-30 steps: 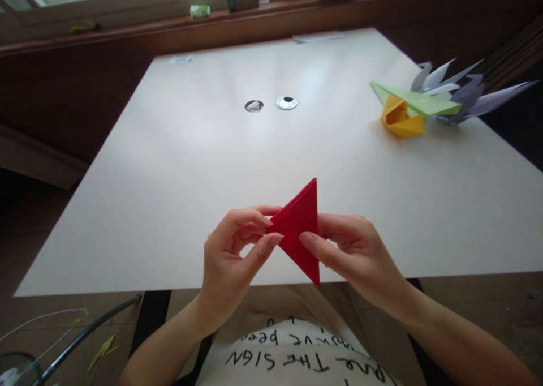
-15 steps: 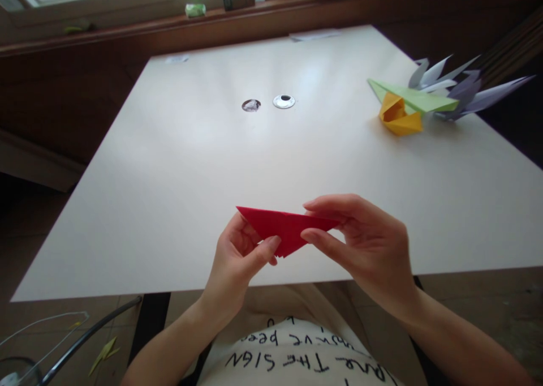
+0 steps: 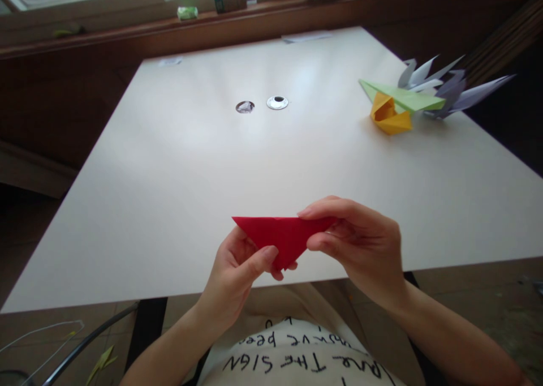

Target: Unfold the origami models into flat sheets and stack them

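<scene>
A red sheet of folded origami paper [image 3: 278,236], shaped as a triangle with its long edge at the top and its point down, is held above the near edge of the white table [image 3: 203,171]. My left hand [image 3: 244,261] pinches its lower left part, thumb on the front and fingers behind. Around the right corner closes my right hand [image 3: 360,239], its index finger along the top edge and its thumb at the lower right side. The right fingers hide that corner in part.
At the table's right side sit a yellow folded paper piece [image 3: 390,117], a light green one [image 3: 407,96] and pale purple paper cranes [image 3: 453,94]. Two round holes [image 3: 245,107] lie mid-table. A small box [image 3: 230,1] rests on the windowsill. Yellow-green scraps [image 3: 102,364] lie on the floor.
The red paper has tilted so that more of its front face shows and its top edge is level. My right index finger now lies over the top edge. The view has shifted slightly.
</scene>
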The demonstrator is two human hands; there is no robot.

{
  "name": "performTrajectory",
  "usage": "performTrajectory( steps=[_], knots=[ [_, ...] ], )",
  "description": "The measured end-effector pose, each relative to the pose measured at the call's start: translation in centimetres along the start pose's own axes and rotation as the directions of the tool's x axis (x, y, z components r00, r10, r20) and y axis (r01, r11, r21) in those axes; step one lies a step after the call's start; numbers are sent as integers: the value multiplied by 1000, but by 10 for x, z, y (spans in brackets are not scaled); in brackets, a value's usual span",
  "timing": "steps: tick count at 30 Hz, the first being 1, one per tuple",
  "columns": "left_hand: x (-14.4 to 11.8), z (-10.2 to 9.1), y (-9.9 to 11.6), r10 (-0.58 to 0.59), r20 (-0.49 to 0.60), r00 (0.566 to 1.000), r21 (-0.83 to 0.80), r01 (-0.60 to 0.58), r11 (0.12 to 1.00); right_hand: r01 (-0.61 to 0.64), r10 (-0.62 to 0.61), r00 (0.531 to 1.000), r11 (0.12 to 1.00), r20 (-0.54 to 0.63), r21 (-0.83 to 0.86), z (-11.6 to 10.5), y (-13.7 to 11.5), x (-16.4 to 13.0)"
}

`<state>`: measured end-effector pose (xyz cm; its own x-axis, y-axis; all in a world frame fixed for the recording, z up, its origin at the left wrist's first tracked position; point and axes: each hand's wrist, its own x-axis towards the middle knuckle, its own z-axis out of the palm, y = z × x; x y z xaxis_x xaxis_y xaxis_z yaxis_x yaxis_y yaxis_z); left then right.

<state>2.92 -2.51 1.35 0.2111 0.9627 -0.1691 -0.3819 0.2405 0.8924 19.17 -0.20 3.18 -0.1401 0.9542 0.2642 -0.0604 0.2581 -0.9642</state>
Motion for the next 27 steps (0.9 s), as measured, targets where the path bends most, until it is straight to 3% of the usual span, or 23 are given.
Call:
performTrajectory(
  steps=[4, 6, 10, 12, 14, 16, 20, 23, 27],
  knots=[
    [-2, 1, 2, 4, 14, 1000, 38, -5, 999, 1, -10, 991, 998, -131, -70, 1, 3, -2],
    [-2, -2, 5, -11, 75, 997, 59, 7, 998, -4, -8, 987, 997, -161, -72, -1, 4, -1],
    [3, -11, 15, -115, 344, 932, 4, 121, 993, -44, 38, 998, 990, -48, -136, -6, 2, 6],
    [6, -11, 17, -178, 377, 909, 24, 182, 983, -42, 53, 997, 984, 63, -176, -5, 1, 9],
    [9, -8, 15, -204, 337, 919, 77, 189, 979, -9, 32, 992, 981, 118, -196, -3, 2, 10],
    [10, -2, 12, -168, 284, 944, 83, 150, 985, 45, -28, 996, 975, 80, -216, 0, 4, 10],
    [10, 5, 6, 36, 105, 994, 5, -36, 999, 161, -181, 983, 941, -38, -297, 2, 6, 8],
    [8, 6, 3, 144, 15, 989, 4, -144, 990, 178, -185, 983, 917, 13, -357, 3, 4, 6],
    [7, 10, 1, 204, 16, 979, -23, -203, 979, 167, -159, 986, 921, 52, -352, 5, 3, 5]
  ],
)
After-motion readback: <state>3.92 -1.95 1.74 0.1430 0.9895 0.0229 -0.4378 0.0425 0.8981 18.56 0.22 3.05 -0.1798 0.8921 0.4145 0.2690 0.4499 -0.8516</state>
